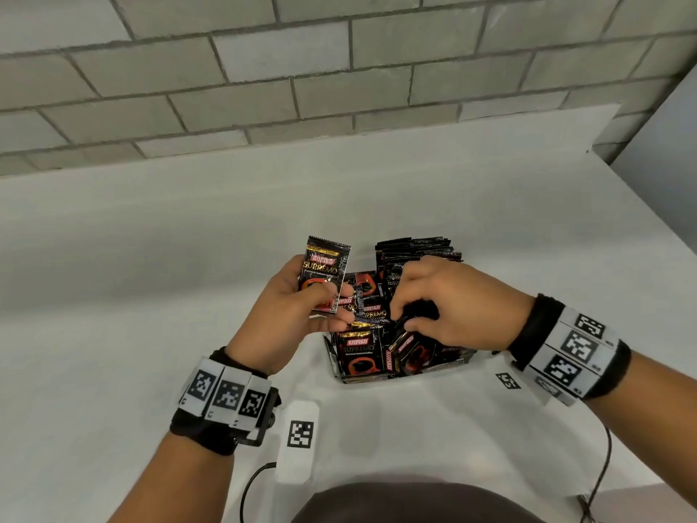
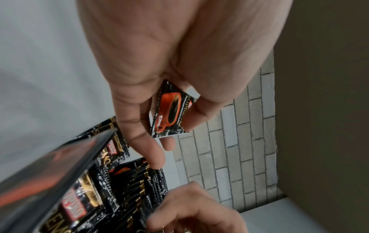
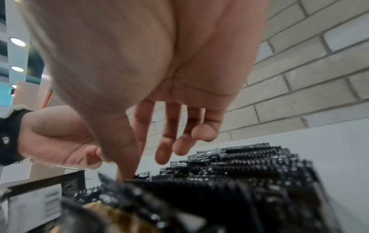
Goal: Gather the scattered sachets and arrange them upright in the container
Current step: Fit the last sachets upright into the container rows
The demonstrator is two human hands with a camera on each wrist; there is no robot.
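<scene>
A: Two hands work over a white bench [image 1: 151,258] that stands against a grey brick wall [image 1: 339,69]. What does the left hand [image 1: 281,315] hold?

B: One black sachet [image 1: 323,273], upright, printed face toward the head camera, with a red cup on its lower half. The thumb presses its front and the fingers lie behind it, so the hand pinches the sachet. It is held above the bench, just left of the container [image 1: 332,356]. In the left wrist view the same sachet [image 2: 171,112] shows between thumb and fingers [image 2: 139,141].

A: Where are the other sachets?

B: Many stand in the container, a small clear box near the middle of the bench. At its far side a packed row [image 1: 418,247] stands upright, serrated top edges in line. At the near side several sachets [image 1: 360,352] lean or tilt with faces showing. In the right wrist view the row's serrated tops [image 3: 239,165] fill the lower frame.

A: And the right hand [image 1: 452,307]?

B: It reaches down into the container from the right, fingers curled among the sachets in the middle. In the right wrist view the fingers [image 3: 165,141] point down, loosely spread, and the thumb tip touches the sachet tops. Whether it grips one sachet cannot be told.

A: What else is visible?

B: Each wrist carries a black band with square printed markers [image 1: 226,396]. Two more markers lie on the bench, one [image 1: 300,434] near the left wrist, one [image 1: 508,381] beside the right wrist. Thin black cables [image 1: 599,473] run toward the lower edge.
</scene>
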